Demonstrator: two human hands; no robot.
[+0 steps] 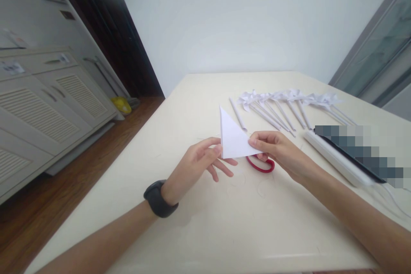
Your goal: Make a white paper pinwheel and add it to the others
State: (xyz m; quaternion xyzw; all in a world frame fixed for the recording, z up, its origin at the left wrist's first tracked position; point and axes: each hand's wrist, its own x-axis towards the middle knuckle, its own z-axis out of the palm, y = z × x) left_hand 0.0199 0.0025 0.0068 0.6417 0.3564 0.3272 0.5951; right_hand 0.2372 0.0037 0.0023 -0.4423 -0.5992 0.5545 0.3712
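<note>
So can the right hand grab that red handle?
Probably not without letting go: the right hand pinches the white paper triangle, though the red handle looks close below.

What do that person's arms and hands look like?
The left hand and right hand wear no gloves, and no rings show. A wide black band circles the left wrist; the right wrist is bare. No sleeves show on the left arm or right arm.

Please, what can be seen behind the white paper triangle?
Below the paper, a red loop, probably a scissors handle, and some fingers of the left hand appear. The paper and right hand cover whatever else lies there.
</note>
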